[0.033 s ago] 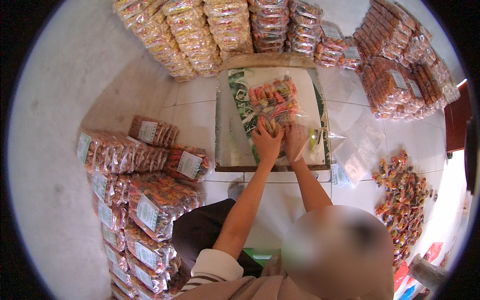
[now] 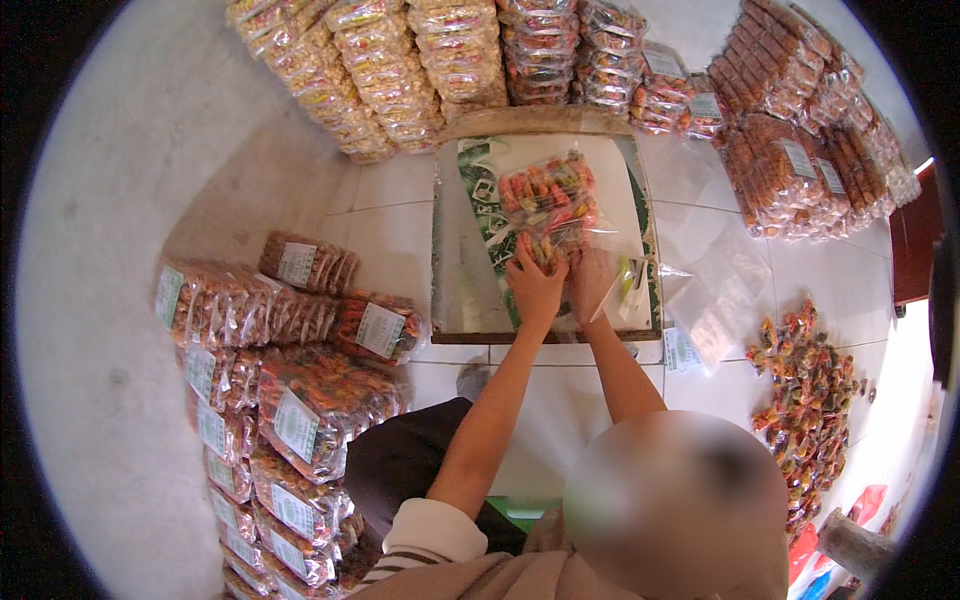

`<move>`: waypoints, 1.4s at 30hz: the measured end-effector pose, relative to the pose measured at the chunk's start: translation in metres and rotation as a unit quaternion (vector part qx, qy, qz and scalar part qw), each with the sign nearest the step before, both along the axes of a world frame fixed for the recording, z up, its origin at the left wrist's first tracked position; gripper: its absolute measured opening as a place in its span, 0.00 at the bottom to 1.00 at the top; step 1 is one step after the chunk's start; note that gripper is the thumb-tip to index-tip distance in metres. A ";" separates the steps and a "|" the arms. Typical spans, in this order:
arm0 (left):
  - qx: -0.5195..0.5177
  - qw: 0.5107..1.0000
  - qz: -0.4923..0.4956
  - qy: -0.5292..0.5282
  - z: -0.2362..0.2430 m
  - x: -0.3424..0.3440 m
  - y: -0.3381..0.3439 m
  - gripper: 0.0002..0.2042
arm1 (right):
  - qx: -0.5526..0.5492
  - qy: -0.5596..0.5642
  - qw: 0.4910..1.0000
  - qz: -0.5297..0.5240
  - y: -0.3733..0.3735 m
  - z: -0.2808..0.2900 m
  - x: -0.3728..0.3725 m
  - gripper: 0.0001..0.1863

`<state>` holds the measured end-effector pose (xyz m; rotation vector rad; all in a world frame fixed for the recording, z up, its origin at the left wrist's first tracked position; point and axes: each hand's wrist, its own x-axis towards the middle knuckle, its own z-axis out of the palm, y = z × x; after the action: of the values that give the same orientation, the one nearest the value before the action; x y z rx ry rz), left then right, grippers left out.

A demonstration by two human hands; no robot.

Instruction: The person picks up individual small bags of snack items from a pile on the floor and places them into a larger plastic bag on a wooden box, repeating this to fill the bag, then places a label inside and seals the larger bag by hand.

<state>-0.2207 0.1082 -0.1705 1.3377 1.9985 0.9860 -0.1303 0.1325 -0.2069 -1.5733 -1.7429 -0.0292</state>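
A clear plastic bag [image 2: 547, 195] of small red, orange and green wrapped pieces lies flat on a low, board-topped stand [image 2: 465, 300]. At the bag's near end, my left hand [image 2: 540, 287] curls its fingers and thumb over the lower pieces. Beside it, my right hand [image 2: 592, 280] presses the bag's right side; clear film covers it and dulls its fingers, so whether it is inside the bag cannot be told. A pale slip with green marks [image 2: 628, 275] lies just right of that hand.
Packed bags with labels [image 2: 295, 425] are stacked at my left. Tall stacks of yellowish packs [image 2: 455, 50] and brown packs [image 2: 780, 165] stand beyond the stand. Empty clear bags [image 2: 715, 300] and a loose heap of wrapped pieces [image 2: 805, 410] lie on the tiles at right.
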 end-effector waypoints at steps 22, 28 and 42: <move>0.049 0.975 -0.020 0.218 0.056 0.021 0.001 0.45 | -0.309 -0.228 0.876 0.292 -0.105 0.048 0.085 0.25; 0.064 0.883 -0.464 -0.002 0.128 0.064 -0.029 0.26 | -0.317 -0.090 0.913 0.238 -0.133 0.126 0.172 0.18; 0.018 0.743 -0.668 -0.024 0.122 0.299 -0.113 0.17 | -0.279 0.221 0.929 -0.104 -0.256 0.138 0.385 0.15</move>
<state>0.0787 -0.0046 -0.0485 2.1232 0.5094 0.2915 0.2552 -0.1231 -0.0691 -1.9699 -1.2758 0.7215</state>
